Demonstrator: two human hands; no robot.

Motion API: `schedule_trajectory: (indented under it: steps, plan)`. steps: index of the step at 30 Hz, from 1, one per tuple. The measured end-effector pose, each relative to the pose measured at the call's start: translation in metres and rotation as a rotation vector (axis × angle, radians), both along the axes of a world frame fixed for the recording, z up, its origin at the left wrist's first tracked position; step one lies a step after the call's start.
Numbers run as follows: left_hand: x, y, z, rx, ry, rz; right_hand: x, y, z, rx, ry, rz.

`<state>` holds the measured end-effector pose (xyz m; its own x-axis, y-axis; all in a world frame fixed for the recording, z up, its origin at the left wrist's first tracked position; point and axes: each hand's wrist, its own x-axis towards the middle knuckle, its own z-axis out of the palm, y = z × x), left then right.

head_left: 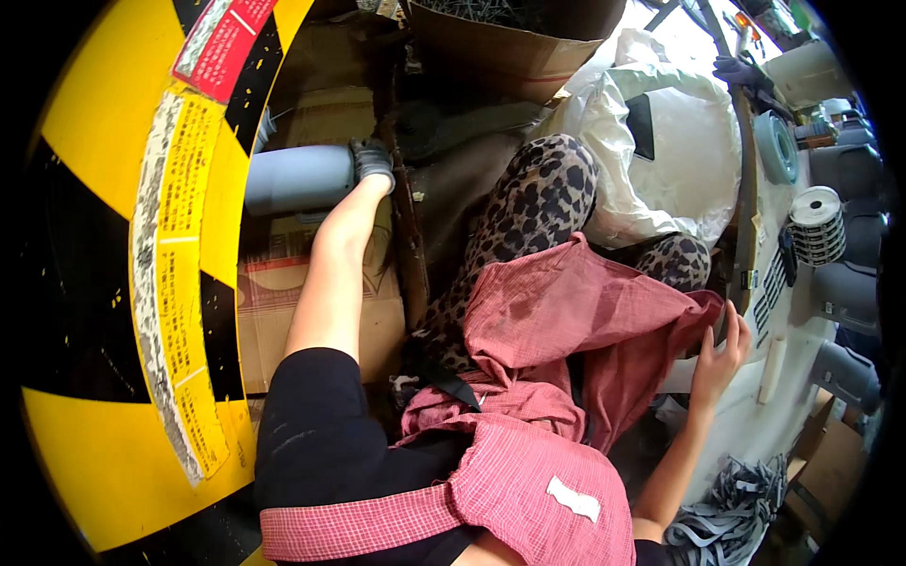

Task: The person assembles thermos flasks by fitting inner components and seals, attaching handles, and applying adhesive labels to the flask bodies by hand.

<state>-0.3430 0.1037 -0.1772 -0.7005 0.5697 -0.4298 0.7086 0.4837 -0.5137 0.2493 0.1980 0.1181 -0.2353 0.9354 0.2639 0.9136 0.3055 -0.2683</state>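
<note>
Nearest the camera lay the person's own lap: a red checked apron (528, 472) with a small white patch, bunched over black sleeves and leopard-print trousers (543, 203). One knee rose toward the middle of the view.

The right hand (719, 351) was bare and rested low on the right, against the edge of a white worktable (755, 424). Its fingers were loosely spread and slightly curled, gripping nothing that could be made out. Below it sat a heap of grey straps (746, 505).

The left arm reached forward and up on the left side. The left hand (372, 162), in a dark grey glove, was clamped on the end of a grey plastic pipe (297, 177). The pipe was one smooth, matt, light grey cylinder, fairly thick, with a plain wall. Its long axis ran nearly level across the view, left to right; the gripped end pointed right toward the knee, and the far end disappeared left behind a curved yellow and black guard (123, 283). It lay above flattened cardboard (283, 292) on the floor.

Farther off, a white plastic bag (661, 160) bulged beyond the knee, and one open cardboard box (510, 47) stood at the top. On the right, along the table, at least four more grey pipe fittings (845, 292) stood in a row, with one ribbed white spool (816, 224) and one grey roll of tape (779, 146) beside them.
</note>
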Motion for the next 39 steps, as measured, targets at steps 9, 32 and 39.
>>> schedule_trajectory:
  steps: [9, 32, 39]
  plan:
    - [0.045, -0.116, 0.098, 0.696, 0.181, -0.258, -0.105, -0.053, 0.012, 0.036, 0.268, 0.69]
    - [0.193, -0.078, 0.395, 1.131, -1.12, -0.959, -0.238, -0.045, 0.072, 0.756, 0.599, 1.863]
    - [0.219, -0.075, 0.41, 0.926, -0.942, -0.99, -0.224, -0.036, 0.077, 0.963, 0.574, 1.967]
